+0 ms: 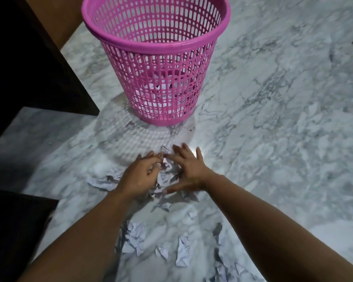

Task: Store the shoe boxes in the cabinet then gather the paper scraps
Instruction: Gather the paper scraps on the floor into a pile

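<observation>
White paper scraps (167,176): a crumpled heap on the floor between the two hands, just in front of the basket; more torn pieces (137,239) lie scattered nearer the person, between the forearms.
Left hand (140,176): on the left side of the heap, fingers curled in against the paper, closing on some of it.
Right hand (189,169): on the right side of the heap, fingers spread and straight, palm down on the paper, thumb stretched toward the left hand.
Pink basket (157,64): plastic mesh, upright on the floor just beyond the hands; white paper shows through its lower wall.
Marble floor (273,119): grey-white, veined, under everything.
Dark furniture (29,64): at the left edge, wood-brown above, well apart from the heap.
</observation>
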A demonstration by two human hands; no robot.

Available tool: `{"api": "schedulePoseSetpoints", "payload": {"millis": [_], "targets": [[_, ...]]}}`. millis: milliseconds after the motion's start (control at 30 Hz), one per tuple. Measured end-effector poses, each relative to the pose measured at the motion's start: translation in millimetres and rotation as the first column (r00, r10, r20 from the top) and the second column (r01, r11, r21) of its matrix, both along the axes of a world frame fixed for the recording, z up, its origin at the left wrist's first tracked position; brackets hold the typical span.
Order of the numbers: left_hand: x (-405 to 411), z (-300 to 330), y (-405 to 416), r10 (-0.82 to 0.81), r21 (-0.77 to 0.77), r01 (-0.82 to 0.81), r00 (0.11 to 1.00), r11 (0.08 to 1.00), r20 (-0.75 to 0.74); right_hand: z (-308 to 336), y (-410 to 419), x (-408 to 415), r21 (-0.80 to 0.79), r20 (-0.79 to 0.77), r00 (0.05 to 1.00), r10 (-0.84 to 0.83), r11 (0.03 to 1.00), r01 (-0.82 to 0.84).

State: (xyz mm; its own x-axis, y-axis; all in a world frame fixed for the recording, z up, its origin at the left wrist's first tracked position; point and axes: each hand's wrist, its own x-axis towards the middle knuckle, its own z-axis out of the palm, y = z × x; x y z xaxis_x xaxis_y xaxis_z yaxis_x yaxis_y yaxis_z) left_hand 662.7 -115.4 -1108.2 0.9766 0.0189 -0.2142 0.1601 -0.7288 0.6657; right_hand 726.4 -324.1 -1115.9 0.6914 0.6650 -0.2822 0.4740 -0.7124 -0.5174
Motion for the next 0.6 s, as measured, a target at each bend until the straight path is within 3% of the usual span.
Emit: {"api": "schedulePoseSetpoints", "payload": {"millis": [133, 233, 333, 433, 500, 600], "targets": [[-48.1, 10.6, 3.2, -0.102, 0.162, 0.094, 0.994, 0.982, 0.044, -8.7, -7.7, -44.0, -0.162, 0.153, 0.979, 0.138, 0.980, -0.113], [-78.5, 13.4, 13.3, -0.186, 0.311, 0.145, 0.977, 0.939, 0.107, -11.8, -16.0, -71.2, -0.170, 0.200, 0.968, 0.152, 0.978, -0.119], [-97.5, 10.8, 35.3, -0.061, 0.398, -0.019, 0.980, 0.917, 0.187, -7.5, -27.8, -84.3, -0.112, 0.183, 0.968, 0.169, 0.982, -0.151], [-127.7, 7.7, 56.1, 0.108, 0.428, -0.151, 0.987, 0.891, 0.122, 8.3, -45.6, -90.0, 0.020, 0.198, 0.980, 0.021, 0.999, -0.025], [-153.6, 2.9, 63.9, 0.088, 0.467, -0.099, 0.995, 0.879, 0.044, 15.0, -66.1, -95.5, 0.091, 0.240, 0.964, -0.118, 0.991, 0.099], [-194.6, -2.3, 65.4, 0.020, 0.507, 0.001, 0.999, 0.862, -0.037, 20.5, -106.3, -120.7, 0.072, 0.209, 0.935, -0.287, 0.958, 0.278]]}}
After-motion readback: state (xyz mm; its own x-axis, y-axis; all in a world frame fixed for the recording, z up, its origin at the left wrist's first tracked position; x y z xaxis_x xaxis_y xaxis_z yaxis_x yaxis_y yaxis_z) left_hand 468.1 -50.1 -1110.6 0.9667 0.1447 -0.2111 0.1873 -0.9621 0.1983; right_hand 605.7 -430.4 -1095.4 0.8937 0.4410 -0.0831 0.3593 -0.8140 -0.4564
